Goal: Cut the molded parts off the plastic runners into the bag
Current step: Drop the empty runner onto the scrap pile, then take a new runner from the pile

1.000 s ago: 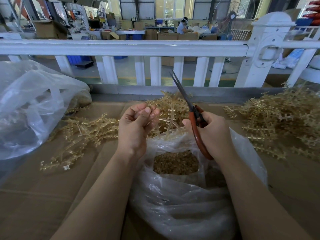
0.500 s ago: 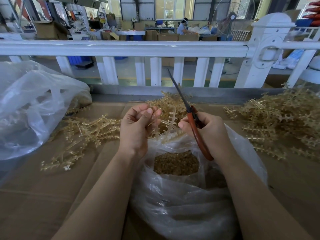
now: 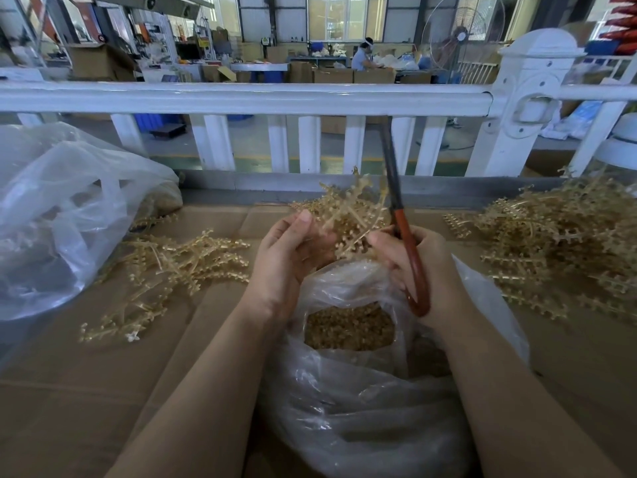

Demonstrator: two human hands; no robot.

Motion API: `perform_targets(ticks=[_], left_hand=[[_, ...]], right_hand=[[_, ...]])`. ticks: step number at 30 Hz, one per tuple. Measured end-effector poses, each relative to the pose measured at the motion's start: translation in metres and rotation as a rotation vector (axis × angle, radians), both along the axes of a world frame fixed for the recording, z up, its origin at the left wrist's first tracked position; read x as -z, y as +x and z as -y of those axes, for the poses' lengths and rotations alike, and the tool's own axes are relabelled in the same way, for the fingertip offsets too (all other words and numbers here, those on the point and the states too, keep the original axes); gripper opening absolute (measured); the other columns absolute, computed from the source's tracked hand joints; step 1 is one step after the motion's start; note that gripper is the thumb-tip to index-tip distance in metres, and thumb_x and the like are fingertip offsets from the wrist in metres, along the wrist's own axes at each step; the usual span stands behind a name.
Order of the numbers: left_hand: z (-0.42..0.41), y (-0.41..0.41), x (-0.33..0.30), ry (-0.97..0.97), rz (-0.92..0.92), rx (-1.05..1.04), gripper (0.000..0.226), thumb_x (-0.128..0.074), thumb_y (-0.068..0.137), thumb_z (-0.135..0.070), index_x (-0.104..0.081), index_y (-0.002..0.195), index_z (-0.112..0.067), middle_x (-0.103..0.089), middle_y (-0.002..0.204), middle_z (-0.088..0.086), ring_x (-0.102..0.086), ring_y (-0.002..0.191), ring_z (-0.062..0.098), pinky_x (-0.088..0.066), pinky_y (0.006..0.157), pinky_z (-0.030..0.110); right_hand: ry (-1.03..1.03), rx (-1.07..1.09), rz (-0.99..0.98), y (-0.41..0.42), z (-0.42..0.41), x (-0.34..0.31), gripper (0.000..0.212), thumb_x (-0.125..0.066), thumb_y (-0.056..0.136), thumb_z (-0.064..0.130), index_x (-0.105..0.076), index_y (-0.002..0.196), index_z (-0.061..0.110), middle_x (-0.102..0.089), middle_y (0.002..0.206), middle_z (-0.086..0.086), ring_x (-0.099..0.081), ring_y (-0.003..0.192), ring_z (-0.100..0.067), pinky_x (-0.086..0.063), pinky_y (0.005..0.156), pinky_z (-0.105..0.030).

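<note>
While the scissors point(image 3: 405, 236) have swung upright in the right hand point(image 3: 418, 267), the left hand point(image 3: 293, 250) now grips a fresh runner point(image 3: 348, 215) mid-frame over the bag point(image 3: 348, 391); cutting comes next.

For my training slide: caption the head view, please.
Left hand holds a tan plastic runner above the clear bag; right hand grips red-handled scissors.

A bag point(image 3: 362, 426) is sitting front and centre on cardboard point(image 3: 103, 391), runners point(image 3: 179, 263) lying left and right, a fence point(image 3: 241, 98) standing behind.
</note>
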State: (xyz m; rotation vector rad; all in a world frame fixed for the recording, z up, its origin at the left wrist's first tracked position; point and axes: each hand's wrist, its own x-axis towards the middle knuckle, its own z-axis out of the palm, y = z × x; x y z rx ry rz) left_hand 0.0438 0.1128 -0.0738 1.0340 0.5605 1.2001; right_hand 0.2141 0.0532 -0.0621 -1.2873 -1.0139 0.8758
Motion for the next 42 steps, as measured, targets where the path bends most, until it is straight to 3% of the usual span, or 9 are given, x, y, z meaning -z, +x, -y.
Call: perform_targets(ticks=[4,8,11,15,20,25,29,35,42], left_hand=[[0.009,0.001,0.003,0.145,-0.241,0.192,0.041,-0.08,0.077,-0.018,-0.06,0.109,-0.002,-0.07,0.092,0.003,-0.065,0.08,0.016,-0.056,0.072,0.026],[0.014,0.011,0.004,0.307,-0.509,0.108,0.033,-0.08,0.077,-0.006,-0.065,0.105,0.004,-0.069,0.102,0.023,-0.066,0.087,0.026,-0.057,0.082,0.037],[0.014,0.013,0.005,0.373,-0.472,0.049,0.014,-0.074,0.084,-0.005,-0.071,0.097,0.001,-0.073,0.09,0.017,-0.065,0.076,0.02,-0.055,0.071,0.027],[0.011,0.013,0.007,0.357,-0.394,-0.014,0.005,-0.068,0.089,-0.005,-0.072,0.09,-0.002,-0.075,0.088,0.013,-0.067,0.08,0.016,-0.055,0.078,0.026],[0.006,0.009,0.007,0.158,-0.192,0.007,0.012,-0.067,0.089,-0.016,-0.074,0.08,-0.011,-0.075,0.083,0.012,-0.07,0.078,0.019,-0.056,0.078,0.029],[0.006,0.01,0.006,0.182,-0.206,0.016,0.017,-0.064,0.093,-0.015,-0.073,0.08,-0.01,-0.073,0.078,0.008,-0.067,0.072,0.015,-0.054,0.07,0.023],[0.007,0.01,0.006,0.256,-0.251,0.013,0.022,-0.06,0.097,-0.013,-0.071,0.079,-0.009,-0.069,0.075,0.008,-0.06,0.07,0.015,-0.051,0.07,0.025],[0.009,0.01,0.005,0.282,-0.27,0.076,0.014,-0.069,0.086,-0.024,-0.069,0.084,-0.01,-0.071,0.074,0.004,-0.064,0.067,0.01,-0.051,0.065,0.018],[0.008,0.008,0.005,0.183,-0.294,0.186,0.017,-0.076,0.073,-0.011,-0.069,0.088,-0.007,-0.075,0.08,0.011,-0.071,0.068,0.015,-0.056,0.063,0.021]], right_hand=[[0.038,-0.008,-0.123,0.003,0.003,-0.002,0.025,-0.073,0.091,0.02,-0.061,0.07,0.012,-0.052,0.056,0.002,-0.037,0.039,-0.011,-0.03,0.037,-0.021],[0.065,-0.006,-0.123,0.001,0.002,0.0,0.026,-0.071,0.092,0.018,-0.062,0.071,0.007,-0.051,0.058,-0.004,-0.039,0.038,-0.01,-0.032,0.038,-0.019],[0.082,-0.048,-0.07,0.0,0.002,0.0,0.028,-0.07,0.093,0.02,-0.062,0.073,0.003,-0.049,0.059,-0.006,-0.038,0.039,-0.011,-0.031,0.039,-0.02],[0.038,-0.054,-0.101,-0.002,0.002,-0.003,0.018,-0.072,0.091,0.019,-0.064,0.082,0.005,-0.05,0.056,-0.001,-0.038,0.039,-0.009,-0.031,0.039,-0.02],[-0.034,-0.054,-0.055,0.002,0.003,-0.004,0.015,-0.076,0.089,0.019,-0.066,0.081,0.011,-0.044,0.051,0.003,-0.036,0.039,-0.01,-0.029,0.038,-0.021],[-0.057,-0.063,0.067,0.0,0.001,-0.002,0.009,-0.077,0.087,0.015,-0.071,0.08,0.015,-0.054,0.048,0.01,-0.049,0.04,0.0,-0.037,0.042,-0.011],[-0.051,-0.065,0.042,-0.001,-0.004,0.0,0.014,-0.078,0.085,0.012,-0.071,0.075,0.017,-0.058,0.049,0.011,-0.051,0.04,0.002,-0.038,0.041,-0.009],[-0.017,0.03,0.203,-0.002,-0.01,0.011,0.016,-0.082,0.079,0.025,-0.076,0.071,0.037,-0.074,0.07,0.007,-0.069,0.067,-0.006,-0.057,0.076,-0.031],[0.029,0.048,0.233,-0.003,-0.014,0.015,0.014,-0.081,0.081,0.025,-0.076,0.075,0.036,-0.075,0.074,0.008,-0.071,0.074,-0.007,-0.057,0.087,-0.038]])
